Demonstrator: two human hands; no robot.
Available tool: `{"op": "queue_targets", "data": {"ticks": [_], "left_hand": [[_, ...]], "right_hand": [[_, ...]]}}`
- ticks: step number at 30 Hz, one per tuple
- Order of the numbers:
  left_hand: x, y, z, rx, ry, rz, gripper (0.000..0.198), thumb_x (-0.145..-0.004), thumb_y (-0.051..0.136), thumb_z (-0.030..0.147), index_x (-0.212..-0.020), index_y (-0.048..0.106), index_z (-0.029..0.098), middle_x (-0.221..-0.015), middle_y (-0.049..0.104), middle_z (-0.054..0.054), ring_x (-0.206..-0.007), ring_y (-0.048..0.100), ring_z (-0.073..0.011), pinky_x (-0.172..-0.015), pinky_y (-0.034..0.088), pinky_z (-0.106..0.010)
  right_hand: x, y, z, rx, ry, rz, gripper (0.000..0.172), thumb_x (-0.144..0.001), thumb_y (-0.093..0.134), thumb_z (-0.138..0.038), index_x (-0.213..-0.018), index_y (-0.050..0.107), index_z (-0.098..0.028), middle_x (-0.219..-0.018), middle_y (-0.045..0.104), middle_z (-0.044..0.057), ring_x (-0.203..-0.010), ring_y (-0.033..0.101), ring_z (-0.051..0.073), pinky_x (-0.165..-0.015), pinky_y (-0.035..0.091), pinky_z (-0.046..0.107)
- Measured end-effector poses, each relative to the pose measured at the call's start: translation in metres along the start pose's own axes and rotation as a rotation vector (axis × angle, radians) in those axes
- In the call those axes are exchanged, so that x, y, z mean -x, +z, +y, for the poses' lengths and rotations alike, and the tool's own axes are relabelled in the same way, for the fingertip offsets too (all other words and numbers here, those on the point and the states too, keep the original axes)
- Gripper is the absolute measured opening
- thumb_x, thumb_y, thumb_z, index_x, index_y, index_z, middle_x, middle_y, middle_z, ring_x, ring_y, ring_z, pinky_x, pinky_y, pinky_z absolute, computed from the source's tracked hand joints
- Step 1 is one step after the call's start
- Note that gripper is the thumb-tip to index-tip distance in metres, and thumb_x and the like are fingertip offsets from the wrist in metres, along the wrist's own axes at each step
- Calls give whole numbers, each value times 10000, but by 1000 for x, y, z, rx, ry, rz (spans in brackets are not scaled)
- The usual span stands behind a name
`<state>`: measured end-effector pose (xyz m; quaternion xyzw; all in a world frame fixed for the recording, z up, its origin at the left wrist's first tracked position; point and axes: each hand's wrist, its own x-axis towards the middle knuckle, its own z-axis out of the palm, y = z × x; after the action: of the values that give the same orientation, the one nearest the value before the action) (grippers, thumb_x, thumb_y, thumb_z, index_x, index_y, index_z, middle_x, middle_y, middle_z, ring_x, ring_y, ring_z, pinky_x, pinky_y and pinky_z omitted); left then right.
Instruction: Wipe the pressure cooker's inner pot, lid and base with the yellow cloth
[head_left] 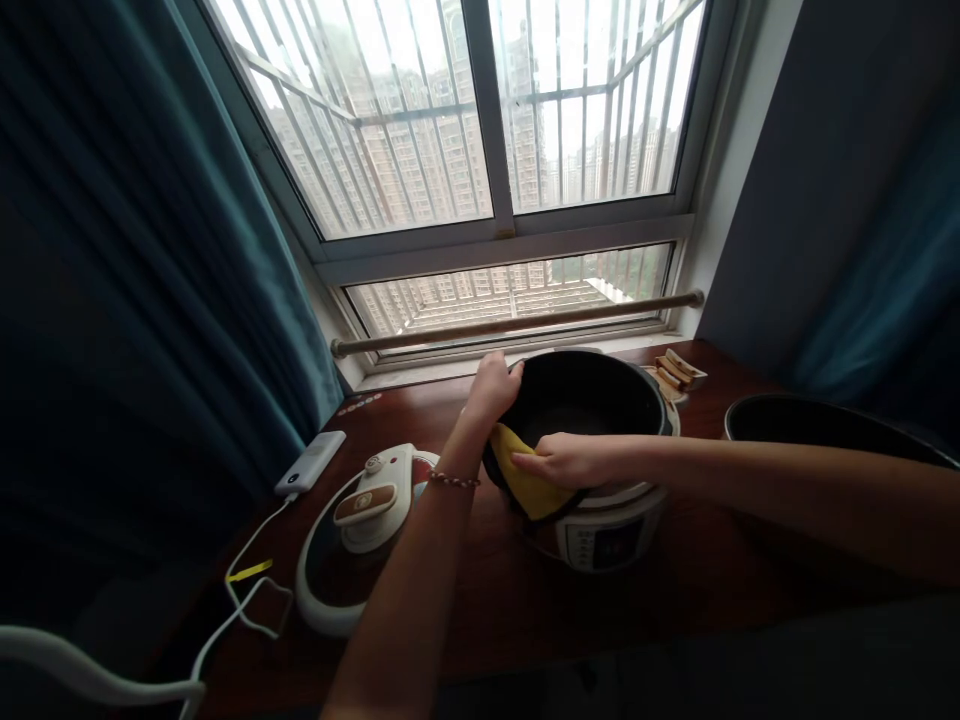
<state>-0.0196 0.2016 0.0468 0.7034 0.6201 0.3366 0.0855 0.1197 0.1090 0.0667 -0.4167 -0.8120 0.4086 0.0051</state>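
A round electric cooker [600, 520] with a black inner bowl stands open on the dark wooden table [487, 600] in front of the window. My left hand [493, 385] grips the cooker's far left rim, fingers curled over the edge. My right hand [566, 460] presses a yellow cloth [529, 485] against the near left rim, fingers closed on it. The cloth hangs partly over the outside of the rim. A bead bracelet sits on my left wrist.
The cooker's white lid [352, 530] lies on the table at the left. Beside it are a white power bank [309, 462] and white cables [240, 600]. A second black pot [825, 425] sits at the right. A small wooden item [679, 368] rests by the windowsill. Teal curtains hang on both sides.
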Motion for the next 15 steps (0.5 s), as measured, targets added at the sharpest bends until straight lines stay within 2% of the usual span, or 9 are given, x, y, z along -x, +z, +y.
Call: {"op": "queue_targets", "data": {"ticks": [4,7,10,13,15], "left_hand": [[-7,19,4,45,60,-85,298,-822,492,334,-951,591,84,-1049,613,-180,-1037,534,-267,-910,374,-358],[-10,15,-6,129,84,-144,324,-857,410,359,-931,613,117,-947,659,-107,-887,591,-215,-791,436,-301],[-12,6,-14,202,89,-153,345,-876,345,318,-931,621,120,-905,675,-74,-817,604,-185,-716,457,-265],[-12,4,-16,233,92,-122,325,-866,360,276,-979,616,111,-989,667,-88,-892,600,-186,-781,450,-267],[-11,6,-16,232,91,-96,319,-859,376,252,-1023,606,105,-1055,651,-107,-963,586,-192,-846,431,-280]], "right_hand": [[15,-21,13,90,104,-190,506,-852,336,-532,-571,490,-140,-569,451,3,-511,394,99,-470,308,242],[19,-34,27,150,153,-249,488,-809,418,-550,-568,510,-136,-570,450,-11,-501,393,91,-466,309,236],[17,-45,42,140,205,-360,469,-825,429,-491,-557,535,-121,-540,444,-19,-502,396,86,-485,332,228],[14,-55,60,196,284,-468,376,-810,505,-370,-562,576,-96,-515,469,-23,-517,411,85,-525,356,229],[14,-62,72,223,299,-411,256,-750,591,-277,-586,607,-82,-524,509,-18,-538,436,93,-555,372,240]]}}
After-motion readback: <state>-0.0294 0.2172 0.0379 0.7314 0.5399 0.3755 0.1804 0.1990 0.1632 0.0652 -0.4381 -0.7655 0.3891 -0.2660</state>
